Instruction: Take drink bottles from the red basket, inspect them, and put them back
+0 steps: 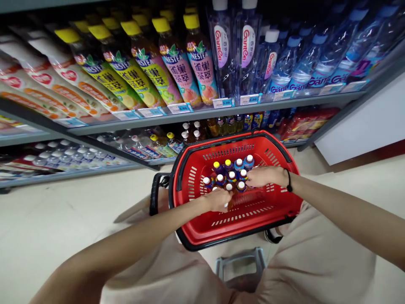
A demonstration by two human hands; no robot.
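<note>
A red shopping basket with a black rim is in front of my knees. Inside it, several small bottles stand upright in a cluster, most with white caps and two with yellow caps, such as this white-capped bottle. My left hand reaches in at the near side of the cluster, its fingers closed round a brownish bottle. At the cluster's right edge is my right hand, wearing a black wristband, with fingers curled against a bottle mostly hidden beneath them.
Ahead, a shelf carries rows of tea bottles, water bottles and white-capped drinks. More bottles fill the lower shelf. A grey stool stands between my legs. The black basket handle sticks out left.
</note>
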